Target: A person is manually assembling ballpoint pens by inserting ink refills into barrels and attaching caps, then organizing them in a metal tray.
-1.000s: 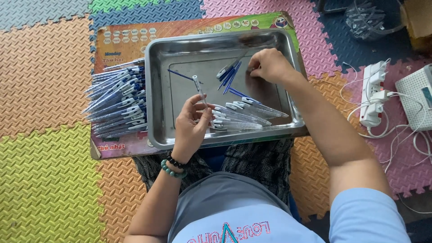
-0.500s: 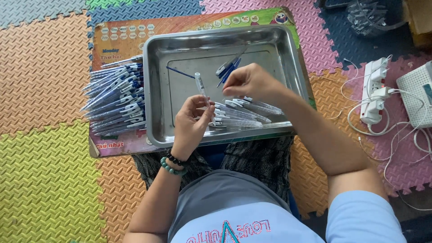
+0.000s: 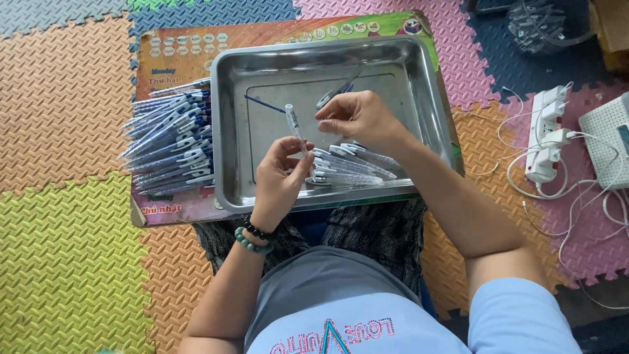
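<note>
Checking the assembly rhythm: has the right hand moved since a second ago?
Yes. The right hand has come from the far right part of the metal tray toward its middle, close to the clear pen barrel in the left hand.

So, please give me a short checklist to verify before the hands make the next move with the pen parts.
1. Left hand grips clear pen barrel, open end up: ok.
2. Right hand pinches a small part at its fingertips: cannot tell which part.
3. Right fingertips level with barrel's open end, close beside it: ok.
4. Loose barrels lie inside metal tray: ok.
5. Finished pens stacked left of tray: ok.
</note>
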